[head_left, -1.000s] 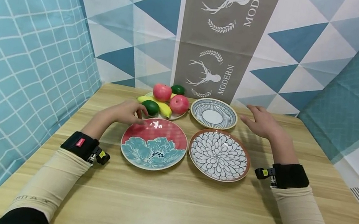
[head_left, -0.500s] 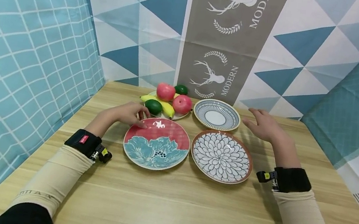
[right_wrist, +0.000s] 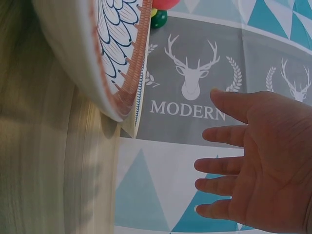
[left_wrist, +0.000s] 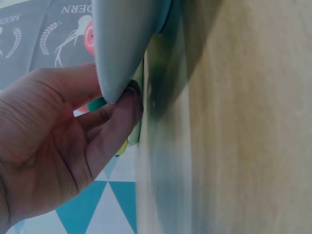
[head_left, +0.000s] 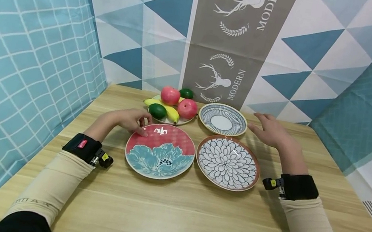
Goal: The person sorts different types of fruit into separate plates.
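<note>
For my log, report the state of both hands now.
Left hand: pinches the red-and-teal plate at its edge.
Right hand: open, holds nothing.

Left hand [head_left: 131, 119], fingers curled, pinching the far-left rim of the red-and-teal plate [head_left: 160, 154], its forearm [head_left: 52, 186] slanting in from nearer left. Right hand [head_left: 271, 132], fingers extended and parted, well apart to the plate's right.

Teal-flwr red plate [head_left: 160, 153] sits face-up on tbl [head_left: 174, 218].
</note>
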Tool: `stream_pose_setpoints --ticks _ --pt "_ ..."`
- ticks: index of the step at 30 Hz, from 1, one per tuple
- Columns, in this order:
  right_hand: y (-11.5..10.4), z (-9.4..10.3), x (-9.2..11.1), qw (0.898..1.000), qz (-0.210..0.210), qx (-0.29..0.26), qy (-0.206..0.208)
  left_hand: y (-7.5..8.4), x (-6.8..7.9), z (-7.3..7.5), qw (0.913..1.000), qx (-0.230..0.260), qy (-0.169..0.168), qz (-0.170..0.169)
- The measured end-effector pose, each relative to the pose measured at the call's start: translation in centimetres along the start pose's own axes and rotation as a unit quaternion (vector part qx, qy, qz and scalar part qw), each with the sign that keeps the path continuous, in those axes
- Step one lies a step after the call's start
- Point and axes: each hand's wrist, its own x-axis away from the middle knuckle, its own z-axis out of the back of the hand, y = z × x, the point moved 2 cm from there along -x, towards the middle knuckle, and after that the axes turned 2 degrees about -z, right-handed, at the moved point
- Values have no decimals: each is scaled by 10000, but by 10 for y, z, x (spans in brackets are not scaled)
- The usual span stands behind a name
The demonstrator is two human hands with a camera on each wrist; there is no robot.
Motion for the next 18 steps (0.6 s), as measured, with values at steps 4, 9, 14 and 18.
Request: stream_pose_setpoints --ticks 4,9,14,18 --pt "0 -1 1 10000 -27 -9 -2 0 2 -1 9993 221 -250 193" --pt "1 -2 0 10000 -21 -65 17 2 3 -1 9982 380 -374 257" --pt "0 -2 -1 10000 -21 -61 49 1 3 -1 9977 445 -383 327" --pt "-1 -3 -1 10000 -69 -15 37 1 4 -2 9972 512 -428 352"
